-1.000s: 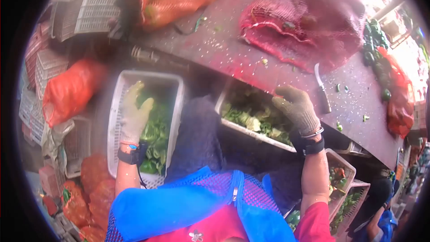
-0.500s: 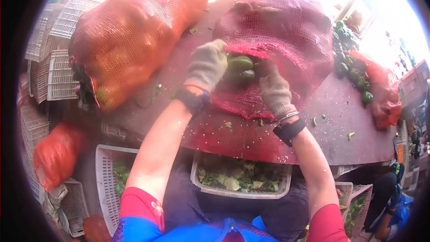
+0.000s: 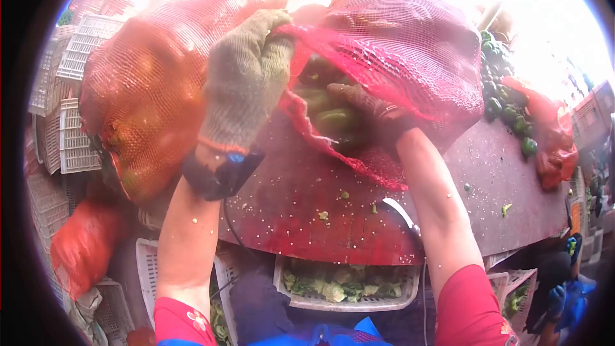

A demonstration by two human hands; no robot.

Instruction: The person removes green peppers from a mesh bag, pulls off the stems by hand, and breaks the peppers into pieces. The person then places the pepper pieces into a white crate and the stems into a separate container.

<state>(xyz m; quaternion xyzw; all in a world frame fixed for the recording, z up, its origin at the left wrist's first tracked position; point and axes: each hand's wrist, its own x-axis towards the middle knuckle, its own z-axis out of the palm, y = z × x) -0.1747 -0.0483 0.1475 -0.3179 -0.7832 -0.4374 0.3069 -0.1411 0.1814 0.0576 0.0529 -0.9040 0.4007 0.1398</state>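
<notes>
A red mesh bag lies on the table with its mouth open towards me, and green bell peppers show inside. My left hand, in a grey knitted glove, is closed on the bag's rim and pulls it up to the left. My right hand, also gloved, is inside the mouth on top of the peppers. Its fingers stretch leftwards over them, and the netting hides part of the hand.
A large orange mesh bag fills the left of the reddish table. Green peppers and an orange bag lie at the right. Below the table edge stands a white crate of green scraps. Stacked crates stand far left.
My left hand has lifted the bag's rim up and to the left, widening the mouth. My right hand has moved from the rim into the bag, over the peppers.
</notes>
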